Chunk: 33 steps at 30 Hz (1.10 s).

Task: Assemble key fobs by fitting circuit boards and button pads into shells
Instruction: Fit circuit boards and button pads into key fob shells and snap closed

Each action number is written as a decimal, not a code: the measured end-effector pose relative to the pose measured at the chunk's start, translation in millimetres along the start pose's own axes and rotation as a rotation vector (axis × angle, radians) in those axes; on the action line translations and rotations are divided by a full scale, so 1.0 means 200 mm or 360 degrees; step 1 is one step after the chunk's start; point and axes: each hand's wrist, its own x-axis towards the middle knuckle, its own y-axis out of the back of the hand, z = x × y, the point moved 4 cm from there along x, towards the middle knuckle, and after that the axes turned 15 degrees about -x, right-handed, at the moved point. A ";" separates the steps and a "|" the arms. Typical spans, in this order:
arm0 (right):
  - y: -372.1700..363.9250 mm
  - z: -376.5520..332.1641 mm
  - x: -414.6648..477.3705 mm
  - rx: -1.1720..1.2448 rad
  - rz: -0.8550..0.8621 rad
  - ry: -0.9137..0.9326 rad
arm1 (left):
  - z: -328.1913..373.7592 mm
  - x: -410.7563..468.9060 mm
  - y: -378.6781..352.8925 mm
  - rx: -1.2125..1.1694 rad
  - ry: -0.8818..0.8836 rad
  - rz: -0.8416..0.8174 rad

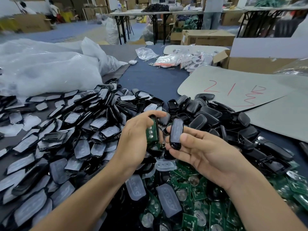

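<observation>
clear plastic bags (pixel 46 67) heaped far left | dark blue table cover (pixel 150 79) | small sealed packets (pixel 166 60) mid-back, metal keyrings (pixel 152 64) just beside | grey card sheet (pixel 225 87) right, red scrawl | open cardboard box (pixel 260 64) behind it | folding table (pixel 150 13) far back, person (pixel 211 15) standing at it

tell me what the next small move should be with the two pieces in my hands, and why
Probably bring the shell half with the button pad in the right hand across to the shell half with the green circuit board in the left hand and line them up face to face. Each hand grips one piece, with a gap between them.
</observation>
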 end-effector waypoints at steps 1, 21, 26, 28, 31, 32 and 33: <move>0.00 0.00 0.01 -0.0015 0.0050 0.0016 | 0.00 0.00 0.01 0.0059 0.0010 0.0021; -0.07 -0.06 -0.03 -0.1381 0.0819 0.0698 | -0.02 0.01 0.00 0.0020 0.0090 -0.0165; -0.05 -0.08 -0.04 -0.1424 0.0825 0.0780 | -0.01 0.00 -0.01 -0.0118 0.0140 -0.0320; -0.04 -0.08 -0.03 -0.1366 0.0768 0.0785 | -0.01 0.00 -0.01 -0.0120 0.0135 -0.0298; -0.03 -0.08 -0.03 -0.1297 0.0716 0.0792 | -0.03 0.00 -0.01 -0.0131 0.0127 -0.0246; -0.02 -0.08 -0.02 -0.1287 0.0713 0.0795 | -0.03 0.00 -0.01 -0.0136 0.0127 -0.0227; -0.02 -0.07 -0.02 -0.1277 0.0710 0.0796 | -0.04 0.01 -0.01 -0.0141 0.0129 -0.0209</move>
